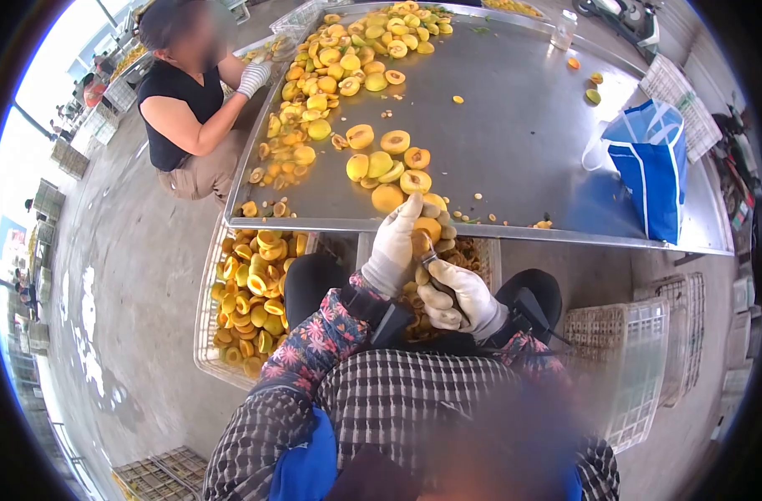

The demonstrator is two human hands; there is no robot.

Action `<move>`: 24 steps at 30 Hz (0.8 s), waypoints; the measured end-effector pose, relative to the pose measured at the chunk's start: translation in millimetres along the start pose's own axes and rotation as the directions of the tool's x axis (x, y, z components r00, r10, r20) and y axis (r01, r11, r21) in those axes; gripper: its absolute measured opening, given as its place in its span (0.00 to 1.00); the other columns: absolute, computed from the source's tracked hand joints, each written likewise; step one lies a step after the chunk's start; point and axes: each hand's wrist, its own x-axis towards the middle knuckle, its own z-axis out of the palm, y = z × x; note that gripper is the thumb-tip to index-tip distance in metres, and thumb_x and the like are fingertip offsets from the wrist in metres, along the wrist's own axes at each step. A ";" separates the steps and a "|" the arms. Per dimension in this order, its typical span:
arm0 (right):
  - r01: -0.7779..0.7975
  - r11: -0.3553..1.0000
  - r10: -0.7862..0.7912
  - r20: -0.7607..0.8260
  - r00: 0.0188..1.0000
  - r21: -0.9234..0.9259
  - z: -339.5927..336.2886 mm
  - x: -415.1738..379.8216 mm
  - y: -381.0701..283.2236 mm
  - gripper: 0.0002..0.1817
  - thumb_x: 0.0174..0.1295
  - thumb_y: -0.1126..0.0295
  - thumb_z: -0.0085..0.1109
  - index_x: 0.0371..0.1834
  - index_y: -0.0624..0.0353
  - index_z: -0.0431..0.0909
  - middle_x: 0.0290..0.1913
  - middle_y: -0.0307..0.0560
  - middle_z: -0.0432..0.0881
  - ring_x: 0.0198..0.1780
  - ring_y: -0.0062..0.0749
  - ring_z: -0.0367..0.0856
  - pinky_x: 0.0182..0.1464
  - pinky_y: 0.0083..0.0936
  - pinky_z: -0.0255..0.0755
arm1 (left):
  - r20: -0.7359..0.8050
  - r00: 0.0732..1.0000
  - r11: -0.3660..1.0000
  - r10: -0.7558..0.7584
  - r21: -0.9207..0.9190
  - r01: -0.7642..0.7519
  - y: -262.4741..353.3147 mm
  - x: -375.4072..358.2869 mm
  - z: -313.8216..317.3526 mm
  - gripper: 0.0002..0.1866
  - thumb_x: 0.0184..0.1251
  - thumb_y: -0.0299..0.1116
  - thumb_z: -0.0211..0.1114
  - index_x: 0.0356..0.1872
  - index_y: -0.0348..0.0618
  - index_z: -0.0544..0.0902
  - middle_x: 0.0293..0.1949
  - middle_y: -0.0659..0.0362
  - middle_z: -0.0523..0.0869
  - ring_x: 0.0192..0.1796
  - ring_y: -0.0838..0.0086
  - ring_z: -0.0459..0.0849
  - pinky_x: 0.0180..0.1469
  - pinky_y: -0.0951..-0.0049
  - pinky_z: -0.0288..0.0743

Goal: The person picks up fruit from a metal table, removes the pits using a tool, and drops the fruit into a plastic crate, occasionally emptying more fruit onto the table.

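My left hand (395,246), in a pale glove, holds a halved yellow fruit (427,230) at the near edge of the metal table (514,125). My right hand (464,296), gloved too, is closed around the handle of a small metal tool (430,253), its tip against the fruit. Just beyond my hands lie several yellow fruits and halves (387,198), some showing brown centres. Below the table edge, a crate of fruit halves (255,292) stands to the left of my legs. Another crate is partly hidden beneath my hands.
A large pile of fruit (347,58) covers the table's left side. A blue bag (648,171) and a clear bottle (564,30) stand on the right. A person (189,100) sits at the left edge. Empty-looking crates (619,359) stand at the lower right.
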 end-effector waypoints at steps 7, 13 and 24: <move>-0.270 0.719 0.218 -0.161 0.963 -0.641 -14.1 -29.8 -5.7 0.16 0.75 0.54 0.48 0.50 0.57 0.71 0.23 0.41 0.72 0.18 0.24 0.71 0.20 0.21 0.63 | -0.064 0.983 0.912 0.174 0.388 -0.136 22.4 -13.1 -41.1 0.21 0.74 0.48 0.60 0.45 0.35 0.80 0.40 0.53 0.87 0.39 0.68 0.88 0.45 0.67 0.84; -0.308 -0.140 -0.041 -0.305 0.951 -0.941 -28.7 -47.0 5.4 0.28 0.70 0.60 0.51 0.69 0.61 0.58 0.32 0.67 0.81 0.38 0.61 0.82 0.41 0.46 0.75 | 0.148 0.800 -0.361 0.582 0.928 0.091 110.6 -53.5 -130.1 0.17 0.64 0.44 0.68 0.47 0.44 0.85 0.46 0.49 0.86 0.49 0.57 0.84 0.52 0.61 0.77; -0.081 0.017 -0.316 -0.082 0.945 -0.997 -116.5 -32.6 49.3 0.32 0.67 0.57 0.55 0.68 0.63 0.59 0.32 0.69 0.81 0.38 0.62 0.82 0.41 0.50 0.74 | 0.027 0.951 -0.324 0.309 0.943 0.078 34.9 71.0 -65.2 0.38 0.55 0.51 0.72 0.64 0.49 0.68 0.58 0.41 0.76 0.58 0.48 0.79 0.59 0.54 0.75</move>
